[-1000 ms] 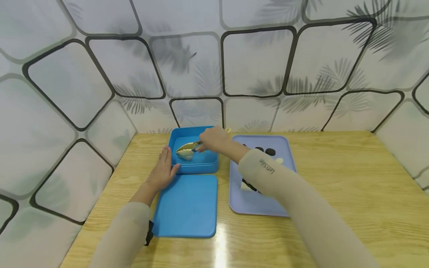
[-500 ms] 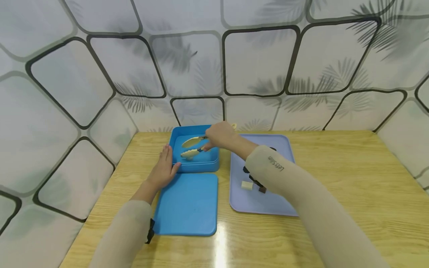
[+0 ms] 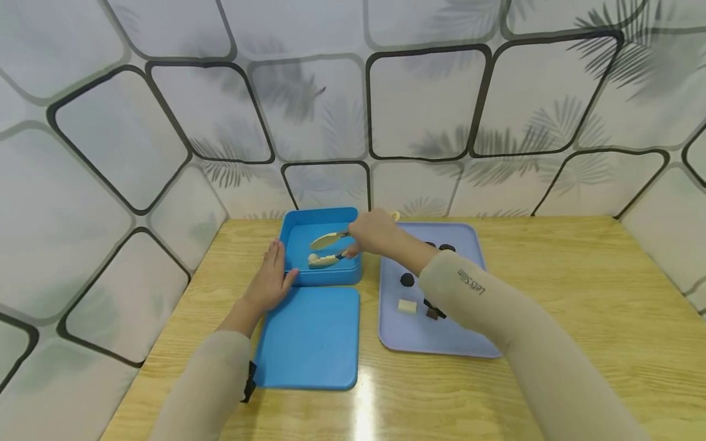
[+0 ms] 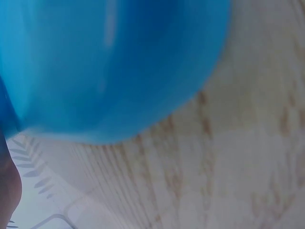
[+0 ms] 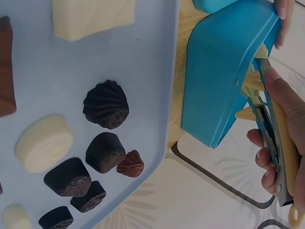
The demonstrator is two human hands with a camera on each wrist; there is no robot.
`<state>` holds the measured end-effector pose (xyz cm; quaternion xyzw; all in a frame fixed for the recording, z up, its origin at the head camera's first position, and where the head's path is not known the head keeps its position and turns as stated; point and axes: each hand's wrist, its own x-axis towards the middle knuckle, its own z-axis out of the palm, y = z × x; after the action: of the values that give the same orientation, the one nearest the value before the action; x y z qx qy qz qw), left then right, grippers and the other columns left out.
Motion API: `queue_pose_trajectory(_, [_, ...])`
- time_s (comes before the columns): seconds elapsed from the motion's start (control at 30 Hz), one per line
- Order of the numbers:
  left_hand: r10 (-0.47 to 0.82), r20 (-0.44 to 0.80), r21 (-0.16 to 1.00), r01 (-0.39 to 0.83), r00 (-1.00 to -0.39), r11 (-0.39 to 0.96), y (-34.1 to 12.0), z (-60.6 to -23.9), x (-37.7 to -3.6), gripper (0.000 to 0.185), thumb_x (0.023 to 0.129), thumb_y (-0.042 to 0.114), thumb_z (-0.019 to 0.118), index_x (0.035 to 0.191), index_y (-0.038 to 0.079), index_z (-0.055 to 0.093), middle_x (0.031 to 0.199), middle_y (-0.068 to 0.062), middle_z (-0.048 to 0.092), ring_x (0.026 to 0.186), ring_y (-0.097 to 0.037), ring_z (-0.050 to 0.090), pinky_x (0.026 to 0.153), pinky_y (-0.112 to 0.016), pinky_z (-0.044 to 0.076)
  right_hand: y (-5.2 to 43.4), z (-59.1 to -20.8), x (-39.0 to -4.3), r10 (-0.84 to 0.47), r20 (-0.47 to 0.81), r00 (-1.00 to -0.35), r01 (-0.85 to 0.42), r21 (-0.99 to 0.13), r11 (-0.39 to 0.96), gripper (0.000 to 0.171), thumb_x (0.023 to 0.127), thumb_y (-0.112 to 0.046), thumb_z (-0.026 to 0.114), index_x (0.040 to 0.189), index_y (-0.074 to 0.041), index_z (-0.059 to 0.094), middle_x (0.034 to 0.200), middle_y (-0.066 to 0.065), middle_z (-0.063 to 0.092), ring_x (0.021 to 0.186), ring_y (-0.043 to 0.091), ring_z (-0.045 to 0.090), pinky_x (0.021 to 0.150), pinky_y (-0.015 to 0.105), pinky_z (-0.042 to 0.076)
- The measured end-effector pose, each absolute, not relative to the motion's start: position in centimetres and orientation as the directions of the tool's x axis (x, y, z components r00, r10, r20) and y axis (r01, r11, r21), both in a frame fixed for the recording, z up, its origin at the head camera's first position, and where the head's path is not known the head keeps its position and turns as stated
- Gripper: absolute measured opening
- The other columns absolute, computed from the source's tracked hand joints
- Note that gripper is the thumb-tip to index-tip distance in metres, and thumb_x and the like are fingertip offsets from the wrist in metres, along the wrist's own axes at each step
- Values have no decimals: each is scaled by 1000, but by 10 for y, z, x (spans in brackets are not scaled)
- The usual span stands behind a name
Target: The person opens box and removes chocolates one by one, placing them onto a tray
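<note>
In the head view my right hand grips cream-tipped tongs over the right half of a blue box. The tongs' arms stand apart. A small pale piece shows in the box at the lower tong's tip. The right wrist view shows thumb and fingers curled round the metal tongs, with their tips partly hidden behind the box wall. My left hand lies along the box's left side, fingers straight, thumb at the front corner. The left wrist view holds mostly blurred blue plastic.
A blue lid lies flat in front of the box. To the right, a lilac tray bears several chocolates, among them a white block and a dark swirled piece. The patterned wall rises behind the wooden table.
The tongs' arms have spread apart, and my right hand has moved rightward with them. A pale piece that was between the tips stays in the box. My left hand has kept its place.
</note>
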<state>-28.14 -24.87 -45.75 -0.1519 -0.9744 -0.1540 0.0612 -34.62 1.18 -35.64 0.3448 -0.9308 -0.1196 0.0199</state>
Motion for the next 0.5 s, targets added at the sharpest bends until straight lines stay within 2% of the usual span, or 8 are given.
queue_pose_trajectory(0.13, [273, 158, 283, 308, -949, 908, -248, -455, -280, 72, 101, 32, 40, 145, -15, 7, 154, -31, 6, 143, -43, 4, 115, -52, 15, 14, -360, -344, -648, -31, -761, -633, 254, 731, 58, 77, -66, 62, 56, -17, 39, 51, -6, 26, 50, 9, 23, 43, 25, 17])
queue_pose_trajectory(0.37, [283, 155, 276, 316, -947, 908, -249, -455, -279, 72, 102, 33, 38, 145, -16, 7, 154, -31, 5, 143, -43, 4, 115, -52, 13, 11, -367, -341, -636, -62, -770, -630, 239, 739, 52, 81, -63, 59, 58, -18, 45, 52, -7, 33, 50, 8, 29, 42, 23, 23])
queue_pose_trajectory(0.5, [285, 161, 290, 321, -945, 902, -248, -456, -278, 71, 102, 32, 39, 144, -16, 7, 153, -31, 5, 143, -42, 3, 115, -52, 13, 12, -370, -338, -624, -86, -777, -626, 211, 751, 49, 83, -62, 57, 62, -18, 51, 52, -7, 31, 50, 8, 27, 43, 23, 20])
